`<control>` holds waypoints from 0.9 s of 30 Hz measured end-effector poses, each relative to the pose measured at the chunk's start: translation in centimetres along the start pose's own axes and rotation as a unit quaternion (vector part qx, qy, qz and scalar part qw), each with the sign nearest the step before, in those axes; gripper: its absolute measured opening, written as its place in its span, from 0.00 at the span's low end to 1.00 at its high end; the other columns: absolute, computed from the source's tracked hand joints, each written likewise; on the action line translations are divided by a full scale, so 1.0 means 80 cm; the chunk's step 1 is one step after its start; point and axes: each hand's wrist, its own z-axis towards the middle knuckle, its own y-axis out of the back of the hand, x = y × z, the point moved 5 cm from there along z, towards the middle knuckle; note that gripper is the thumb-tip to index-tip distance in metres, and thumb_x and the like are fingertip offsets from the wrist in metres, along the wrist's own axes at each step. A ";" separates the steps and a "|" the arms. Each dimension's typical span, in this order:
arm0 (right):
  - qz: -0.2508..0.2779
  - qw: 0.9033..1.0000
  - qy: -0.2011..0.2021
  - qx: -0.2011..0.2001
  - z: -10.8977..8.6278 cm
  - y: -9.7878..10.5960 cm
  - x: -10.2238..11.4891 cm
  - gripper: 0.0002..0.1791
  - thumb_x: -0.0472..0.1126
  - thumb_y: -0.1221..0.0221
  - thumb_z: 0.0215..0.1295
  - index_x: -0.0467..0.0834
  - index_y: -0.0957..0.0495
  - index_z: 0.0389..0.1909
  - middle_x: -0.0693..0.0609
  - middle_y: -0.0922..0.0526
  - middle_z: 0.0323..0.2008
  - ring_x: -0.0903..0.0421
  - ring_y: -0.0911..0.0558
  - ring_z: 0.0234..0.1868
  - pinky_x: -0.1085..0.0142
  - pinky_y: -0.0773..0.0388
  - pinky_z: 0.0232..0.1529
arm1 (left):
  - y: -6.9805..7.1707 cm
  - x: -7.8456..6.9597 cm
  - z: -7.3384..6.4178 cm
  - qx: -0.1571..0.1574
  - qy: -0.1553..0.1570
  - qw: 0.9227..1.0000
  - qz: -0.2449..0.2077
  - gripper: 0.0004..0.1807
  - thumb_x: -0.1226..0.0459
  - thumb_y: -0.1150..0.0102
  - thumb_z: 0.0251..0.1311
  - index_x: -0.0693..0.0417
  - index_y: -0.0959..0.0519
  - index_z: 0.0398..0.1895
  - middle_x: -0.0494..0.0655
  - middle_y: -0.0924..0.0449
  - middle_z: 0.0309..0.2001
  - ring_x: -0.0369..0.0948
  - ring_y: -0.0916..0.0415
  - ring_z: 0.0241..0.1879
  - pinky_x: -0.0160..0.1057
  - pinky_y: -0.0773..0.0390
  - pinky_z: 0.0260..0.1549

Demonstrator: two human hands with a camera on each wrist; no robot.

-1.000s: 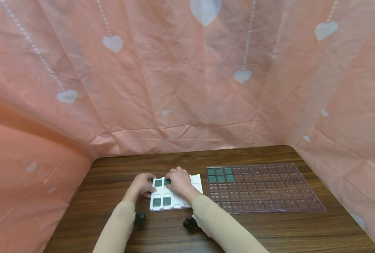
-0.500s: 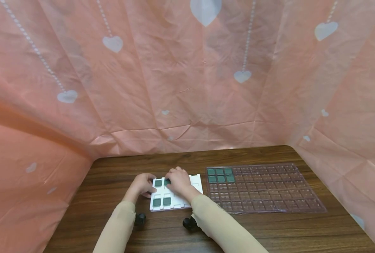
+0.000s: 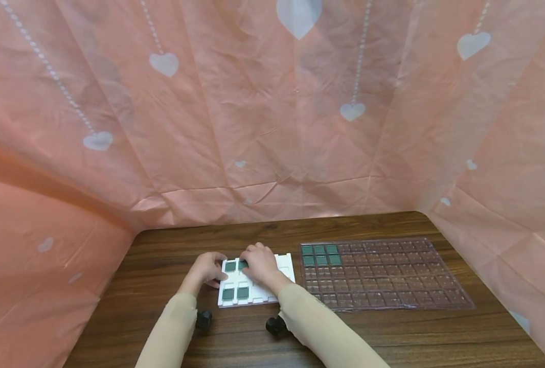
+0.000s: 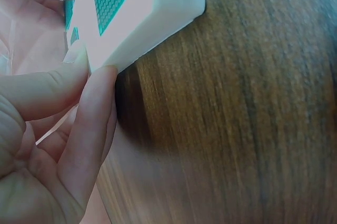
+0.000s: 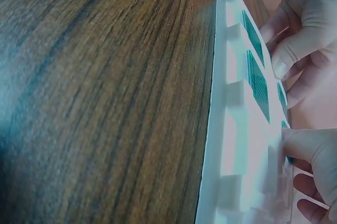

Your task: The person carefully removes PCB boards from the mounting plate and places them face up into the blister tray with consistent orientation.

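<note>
A white foam-like tray [image 3: 252,300] with square pockets lies on the table. In the head view, green square chips with a fine pattern sit in its left pockets, one [image 3: 228,294] at the front left. My left hand [image 3: 206,268] holds the tray's left edge, thumb on top and fingers against the side, as the left wrist view shows. My right hand [image 3: 260,263] reaches over the tray's middle. Its thumb and fingers pinch a green chip [image 3: 242,265] in the back row, second from the left, partly hidden by the hand.
Right of the white tray lies a clear plastic tray [image 3: 383,301] with many small compartments. Several green chips [image 3: 319,249] fill its back left compartments. Both trays rest on a dark wooden table [image 3: 235,340]. A pink curtain [image 3: 272,128] with white hearts surrounds the table.
</note>
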 end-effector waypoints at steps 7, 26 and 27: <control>0.003 1.000 -0.004 0.008 0.002 -0.001 -0.002 0.15 0.50 0.32 0.60 0.53 0.15 0.48 0.56 0.19 0.45 0.56 0.26 0.46 0.63 0.25 0.45 | 0.000 -0.001 0.001 0.000 0.002 1.000 0.001 0.31 0.82 0.32 0.47 0.69 0.25 0.59 0.57 0.29 0.34 0.47 0.23 0.28 0.41 0.13 0.21; 0.082 0.995 0.008 -0.058 -0.011 0.027 -0.008 0.14 0.50 0.31 0.55 0.53 0.14 0.44 0.56 0.19 0.43 0.54 0.25 0.49 0.59 0.23 0.50 | 0.000 0.001 0.001 -0.001 0.004 1.000 0.003 0.30 0.82 0.31 0.47 0.69 0.24 0.58 0.57 0.29 0.34 0.47 0.23 0.27 0.40 0.13 0.21; 0.086 0.994 0.008 -0.061 -0.012 0.029 -0.008 0.14 0.50 0.31 0.55 0.53 0.14 0.44 0.56 0.19 0.43 0.54 0.25 0.49 0.59 0.23 0.50 | 0.000 0.001 0.001 -0.001 0.004 1.000 0.003 0.30 0.82 0.31 0.47 0.69 0.24 0.58 0.57 0.29 0.34 0.47 0.23 0.27 0.40 0.13 0.21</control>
